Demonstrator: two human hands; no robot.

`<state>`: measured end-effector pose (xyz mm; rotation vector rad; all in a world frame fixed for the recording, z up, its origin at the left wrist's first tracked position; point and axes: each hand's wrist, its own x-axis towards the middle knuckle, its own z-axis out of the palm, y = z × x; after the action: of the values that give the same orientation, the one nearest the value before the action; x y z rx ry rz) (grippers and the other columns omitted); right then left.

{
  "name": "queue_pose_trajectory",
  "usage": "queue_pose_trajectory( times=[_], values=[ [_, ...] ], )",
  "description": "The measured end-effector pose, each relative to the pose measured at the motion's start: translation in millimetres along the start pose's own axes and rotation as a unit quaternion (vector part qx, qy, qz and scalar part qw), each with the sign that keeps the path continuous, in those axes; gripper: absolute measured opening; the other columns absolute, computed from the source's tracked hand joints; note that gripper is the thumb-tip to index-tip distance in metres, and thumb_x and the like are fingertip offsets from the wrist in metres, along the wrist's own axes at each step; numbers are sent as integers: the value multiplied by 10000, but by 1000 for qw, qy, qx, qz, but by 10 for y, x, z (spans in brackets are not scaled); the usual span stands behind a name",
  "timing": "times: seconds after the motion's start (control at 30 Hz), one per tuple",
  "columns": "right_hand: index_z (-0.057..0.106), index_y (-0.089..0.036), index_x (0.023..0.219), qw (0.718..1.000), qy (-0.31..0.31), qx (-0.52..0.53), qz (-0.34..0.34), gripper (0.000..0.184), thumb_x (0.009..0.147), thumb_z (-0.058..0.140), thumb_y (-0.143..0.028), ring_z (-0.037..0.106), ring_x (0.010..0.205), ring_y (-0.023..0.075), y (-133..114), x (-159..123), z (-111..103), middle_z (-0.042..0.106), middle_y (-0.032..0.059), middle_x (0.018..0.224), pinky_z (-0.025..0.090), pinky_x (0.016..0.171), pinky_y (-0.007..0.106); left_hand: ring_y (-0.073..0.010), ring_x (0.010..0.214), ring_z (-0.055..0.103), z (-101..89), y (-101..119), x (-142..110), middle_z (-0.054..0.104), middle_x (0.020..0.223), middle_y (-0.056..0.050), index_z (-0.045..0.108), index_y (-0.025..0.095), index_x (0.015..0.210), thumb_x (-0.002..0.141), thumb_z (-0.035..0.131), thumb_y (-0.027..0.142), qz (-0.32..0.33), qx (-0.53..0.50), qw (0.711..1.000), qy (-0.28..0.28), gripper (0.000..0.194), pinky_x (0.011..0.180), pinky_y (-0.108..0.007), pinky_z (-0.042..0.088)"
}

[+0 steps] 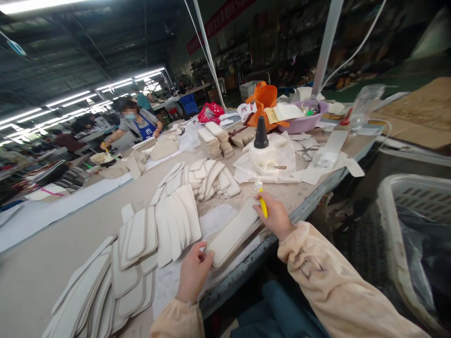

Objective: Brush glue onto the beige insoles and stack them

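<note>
My left hand (194, 274) is closed on the near end of a stack of cream insole pieces (234, 231) lying at the table's front edge. My right hand (276, 217) rests against the far end of the same stack, its fingers closed round a yellow-handled brush (262, 202) with a pale tip pointing away from me. More cream pieces lie fanned out on the table (49, 263) to my left, some overlapping in rows (176, 220). A black-capped glue bottle (261, 134) stands on white paper beyond my right hand.
Stacks of cut pieces (215, 140), scissors (307, 151), a purple basin (305, 122) and an orange bag (264, 98) crowd the far right of the table. A white plastic basket (398, 206) stands at my right. Another person in a blue apron (139, 124) works further along.
</note>
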<state>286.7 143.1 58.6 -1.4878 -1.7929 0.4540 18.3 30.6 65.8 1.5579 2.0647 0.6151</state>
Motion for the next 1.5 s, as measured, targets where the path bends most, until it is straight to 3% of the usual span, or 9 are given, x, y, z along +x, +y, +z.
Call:
queue_pose_trajectory(
  times=[0.1, 0.27, 0.37, 0.5, 0.63, 0.87, 1.23, 1.33, 1.5],
  values=[
    [499, -236, 1004, 989, 26, 143, -29, 191, 840, 577, -294, 634, 798, 202, -119, 8, -42, 668, 51, 1007, 481, 743, 336, -199, 680, 604, -23, -5, -57, 612, 695, 4, 607, 170, 1080, 789, 553, 398, 21, 18, 999, 22, 374, 688, -339, 456],
    [464, -246, 919, 918, 7, 394, -37, 307, 760, 694, -372, 633, 844, 179, -557, 52, -218, 653, 26, 979, 505, 723, 299, -244, 1177, 526, -206, 111, -146, 577, 1242, -109, 530, 195, 1248, 794, 604, 412, 92, -50, 991, 84, 509, 991, -391, 424],
    [460, -250, 902, 885, -29, 464, -33, 360, 712, 747, -357, 632, 834, 176, -913, 62, -389, 641, 9, 922, 511, 724, 299, -242, 1291, 438, -357, 339, -177, 483, 1402, -116, 459, 186, 1335, 808, 615, 414, 116, -172, 977, 41, 595, 1074, -381, 350],
    [469, -244, 884, 877, -60, 474, -54, 367, 699, 772, -337, 604, 764, 156, -1287, 20, -567, 615, -2, 864, 500, 674, 275, -216, 1012, 597, -431, 691, -296, 661, 1124, -89, 584, 153, 1195, 821, 607, 418, 143, -317, 935, -76, 459, 899, -325, 461],
    [474, -247, 883, 876, -49, 475, -62, 351, 710, 770, -324, 571, 708, 127, -1428, -80, -581, 594, -33, 810, 469, 650, 245, -128, 681, 521, -321, 880, -574, 637, 766, -13, 655, 133, 961, 843, 576, 420, 98, -382, 916, -78, 320, 625, -237, 429],
    [472, -238, 845, 887, -40, 458, -51, 308, 734, 749, -312, 486, 642, 106, -1506, -332, -583, 532, -55, 750, 405, 601, 231, -147, 737, 528, -207, 892, -988, 629, 785, -14, 638, 148, 1025, 870, 542, 410, 54, -404, 912, -48, 320, 672, -252, 431],
    [453, -235, 835, 893, -33, 447, -41, 315, 717, 742, -282, 395, 595, 96, -1546, -461, -534, 428, -81, 667, 340, 558, 221, -138, 670, 548, -153, 811, -1065, 660, 771, -16, 647, 155, 1016, 815, 628, 416, 26, -447, 894, -19, 330, 630, -244, 440],
    [446, -240, 852, 888, -34, 457, -41, 327, 716, 740, -282, 408, 591, 99, -1528, -465, -530, 437, -82, 665, 343, 554, 223, -174, 765, 618, -116, 783, -1084, 699, 858, -43, 651, 158, 1064, 797, 661, 361, 31, -530, 843, -87, 336, 714, -277, 474],
    [445, -237, 841, 897, 12, 440, -48, 323, 716, 739, -288, 410, 599, 102, -1455, -398, -596, 423, -81, 667, 343, 571, 231, -319, 864, 691, 77, 603, -1208, 717, 983, -181, 659, 106, 1125, 783, 503, 662, -47, -634, 686, -353, 672, 727, -401, 515]
  ],
)
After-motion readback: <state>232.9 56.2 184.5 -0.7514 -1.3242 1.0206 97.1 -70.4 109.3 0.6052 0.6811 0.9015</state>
